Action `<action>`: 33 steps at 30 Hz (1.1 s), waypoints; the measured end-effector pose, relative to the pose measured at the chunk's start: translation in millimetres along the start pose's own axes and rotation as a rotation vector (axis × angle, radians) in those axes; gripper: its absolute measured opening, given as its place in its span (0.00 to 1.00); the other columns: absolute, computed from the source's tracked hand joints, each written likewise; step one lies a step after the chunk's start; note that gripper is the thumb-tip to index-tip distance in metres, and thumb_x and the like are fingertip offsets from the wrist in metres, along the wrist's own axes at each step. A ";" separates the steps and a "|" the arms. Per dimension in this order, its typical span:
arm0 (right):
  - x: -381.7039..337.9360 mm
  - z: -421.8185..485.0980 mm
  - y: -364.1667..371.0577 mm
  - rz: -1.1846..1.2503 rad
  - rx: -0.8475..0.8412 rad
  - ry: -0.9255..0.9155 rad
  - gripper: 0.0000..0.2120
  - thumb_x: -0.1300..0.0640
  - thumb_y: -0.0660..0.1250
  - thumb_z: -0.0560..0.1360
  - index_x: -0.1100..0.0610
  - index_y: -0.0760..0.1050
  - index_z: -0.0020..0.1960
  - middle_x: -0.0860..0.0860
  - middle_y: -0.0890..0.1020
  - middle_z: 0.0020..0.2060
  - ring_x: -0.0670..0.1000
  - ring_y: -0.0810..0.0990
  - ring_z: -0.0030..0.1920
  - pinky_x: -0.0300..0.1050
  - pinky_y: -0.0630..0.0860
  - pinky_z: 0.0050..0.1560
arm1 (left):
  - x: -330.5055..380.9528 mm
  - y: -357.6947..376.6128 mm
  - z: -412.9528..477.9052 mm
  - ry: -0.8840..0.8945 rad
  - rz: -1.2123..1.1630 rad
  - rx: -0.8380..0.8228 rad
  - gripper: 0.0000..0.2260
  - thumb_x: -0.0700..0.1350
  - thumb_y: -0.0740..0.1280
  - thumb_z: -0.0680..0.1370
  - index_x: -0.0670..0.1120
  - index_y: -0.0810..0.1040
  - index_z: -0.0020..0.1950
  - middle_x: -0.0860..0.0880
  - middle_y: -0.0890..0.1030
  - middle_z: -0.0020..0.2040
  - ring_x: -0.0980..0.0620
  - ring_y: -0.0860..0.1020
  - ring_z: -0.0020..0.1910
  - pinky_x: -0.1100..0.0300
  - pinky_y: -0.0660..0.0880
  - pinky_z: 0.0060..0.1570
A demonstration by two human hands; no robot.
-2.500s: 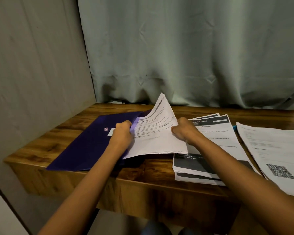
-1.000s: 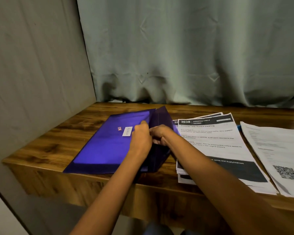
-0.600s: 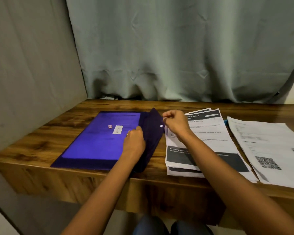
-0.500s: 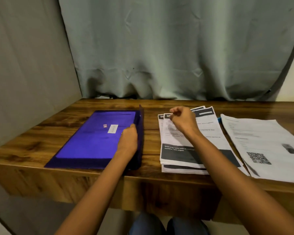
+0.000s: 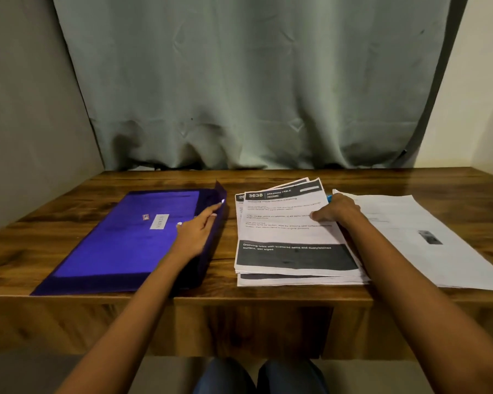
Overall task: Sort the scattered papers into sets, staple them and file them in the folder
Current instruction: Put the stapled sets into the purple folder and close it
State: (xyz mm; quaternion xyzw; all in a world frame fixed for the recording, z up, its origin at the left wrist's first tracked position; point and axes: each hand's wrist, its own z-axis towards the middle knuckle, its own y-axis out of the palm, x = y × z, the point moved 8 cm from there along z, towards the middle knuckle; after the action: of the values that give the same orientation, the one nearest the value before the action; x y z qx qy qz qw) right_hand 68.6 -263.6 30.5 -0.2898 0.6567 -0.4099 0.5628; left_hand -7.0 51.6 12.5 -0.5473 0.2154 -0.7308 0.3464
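Purple folder (image 5: 120,240) lies flat with the left hand (image 5: 197,234) spread open on its flap, right hand (image 5: 336,211) fingers curled, pressing the printed stack (image 5: 285,237), gripping nothing.

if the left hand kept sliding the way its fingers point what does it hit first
The left hand lies flat on the purple folder, fingers aimed up-right at the folder's raised flap. It would likely meet that flap first; beyond it is bare table, then the curtain.
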 end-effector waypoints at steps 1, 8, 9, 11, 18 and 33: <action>1.0 1.1 1.9 0.011 -0.005 0.000 0.29 0.49 0.72 0.73 0.61 0.67 0.67 0.58 0.72 0.66 0.59 0.69 0.67 0.53 0.63 0.68 | -2.9 4.3 2.0 -0.020 0.058 -0.037 0.18 0.51 0.49 0.84 0.58 0.63 0.74 0.44 0.71 0.71 0.38 0.67 0.71 0.43 0.56 0.72; 6.0 3.2 4.5 0.154 0.088 0.043 0.30 0.51 0.78 0.67 0.59 0.70 0.63 0.58 0.75 0.63 0.60 0.71 0.64 0.54 0.71 0.61 | -8.7 28.3 -3.3 -0.114 0.417 -0.255 0.23 0.65 0.43 0.80 0.67 0.56 0.75 0.52 0.56 0.78 0.43 0.47 0.78 0.38 0.39 0.72; 6.3 3.9 4.0 0.162 0.110 0.044 0.29 0.52 0.78 0.66 0.59 0.71 0.62 0.58 0.76 0.62 0.61 0.72 0.63 0.53 0.71 0.60 | -7.6 29.8 -5.3 -0.104 0.462 -0.264 0.23 0.65 0.44 0.80 0.66 0.56 0.75 0.51 0.55 0.79 0.42 0.46 0.78 0.38 0.39 0.72; 5.8 2.7 -0.4 0.169 0.166 0.040 0.27 0.53 0.79 0.66 0.60 0.73 0.59 0.58 0.77 0.59 0.61 0.73 0.62 0.53 0.72 0.58 | -6.9 31.9 -8.1 -0.083 0.519 -0.260 0.24 0.65 0.44 0.79 0.66 0.54 0.75 0.51 0.54 0.79 0.42 0.46 0.78 0.38 0.39 0.72; 3.6 3.6 -6.7 0.244 0.231 -0.018 0.13 0.60 0.77 0.68 0.60 0.75 0.48 0.57 0.80 0.49 0.60 0.78 0.51 0.51 0.76 0.48 | -7.2 31.8 -9.7 -0.067 0.551 -0.236 0.24 0.65 0.45 0.80 0.66 0.54 0.76 0.50 0.54 0.79 0.42 0.46 0.78 0.38 0.40 0.72; 10.0 0.5 4.6 0.655 -0.195 0.090 0.18 0.67 0.71 0.72 0.67 0.74 0.60 0.59 0.80 0.57 0.63 0.80 0.55 0.56 0.75 0.58 | -6.4 29.0 -9.8 -0.059 0.541 -0.221 0.23 0.65 0.45 0.80 0.66 0.55 0.75 0.50 0.56 0.79 0.42 0.48 0.78 0.38 0.41 0.73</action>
State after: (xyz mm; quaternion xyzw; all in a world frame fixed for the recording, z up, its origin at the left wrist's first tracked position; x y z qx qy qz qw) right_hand 67.5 -269.8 21.5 -0.0979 0.7750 -0.1552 0.6047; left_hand -7.4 36.3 -14.8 -0.5255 0.4216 -0.5677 0.4730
